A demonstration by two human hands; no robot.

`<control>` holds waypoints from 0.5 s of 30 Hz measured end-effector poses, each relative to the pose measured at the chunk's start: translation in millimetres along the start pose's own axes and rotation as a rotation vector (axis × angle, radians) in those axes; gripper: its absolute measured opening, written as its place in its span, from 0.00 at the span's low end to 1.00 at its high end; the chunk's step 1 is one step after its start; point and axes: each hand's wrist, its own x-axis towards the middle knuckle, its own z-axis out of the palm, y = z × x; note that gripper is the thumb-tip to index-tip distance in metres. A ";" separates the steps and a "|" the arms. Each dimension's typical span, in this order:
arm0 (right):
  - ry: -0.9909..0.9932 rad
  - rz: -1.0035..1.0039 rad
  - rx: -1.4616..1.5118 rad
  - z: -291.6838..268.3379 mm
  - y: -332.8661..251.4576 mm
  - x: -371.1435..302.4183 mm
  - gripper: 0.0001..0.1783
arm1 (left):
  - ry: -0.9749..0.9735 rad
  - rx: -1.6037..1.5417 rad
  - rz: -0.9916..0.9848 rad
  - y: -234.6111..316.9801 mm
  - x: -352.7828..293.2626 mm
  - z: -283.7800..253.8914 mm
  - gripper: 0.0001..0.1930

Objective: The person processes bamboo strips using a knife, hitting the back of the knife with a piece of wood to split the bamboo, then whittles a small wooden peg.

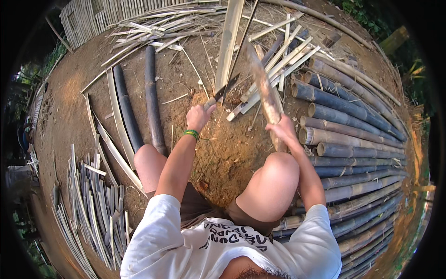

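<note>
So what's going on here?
A person sits or crouches on bare ground. Their left hand grips a knife by its handle, with the blade at the lower end of a long bamboo piece; whether it has cut in is hard to tell. The right hand holds a thick stick, apart from the knife. Whole poles lie side by side on the right, and split strips lie on the left.
</note>
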 end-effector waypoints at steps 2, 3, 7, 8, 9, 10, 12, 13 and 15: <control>0.060 -0.079 0.129 -31.8 -33.7 3.6 0.35 | -0.061 0.022 -0.018 -9.2 -4.3 7.5 0.38; 0.206 -0.171 0.120 -41.1 -35.8 12.1 0.31 | -0.074 0.027 -0.014 -8.1 2.2 6.9 0.37; 0.142 -0.146 0.416 -42.0 -42.6 24.9 0.31 | -0.038 0.049 0.003 -5.9 0.3 16.0 0.38; 0.052 -0.039 0.418 -19.7 -30.9 16.9 0.35 | -0.045 0.034 0.014 -2.9 0.9 17.0 0.39; -0.005 0.011 0.249 4.9 -27.2 -1.9 0.37 | -0.077 0.058 -0.004 -9.4 2.4 16.4 0.39; -0.112 -0.034 0.056 27.9 33.3 2.1 0.40 | -0.107 0.063 0.021 3.0 11.9 17.0 0.39; -0.334 0.068 -0.065 60.8 51.1 -13.8 0.44 | -0.152 0.032 -0.039 -21.4 -11.6 42.9 0.39; -0.337 0.086 -0.069 63.4 43.1 -15.8 0.44 | -0.112 -0.020 -0.077 -39.5 -21.0 50.0 0.39; -0.291 0.140 -0.091 48.4 42.7 -22.6 0.42 | -0.090 -0.036 -0.158 -30.2 -35.1 63.7 0.42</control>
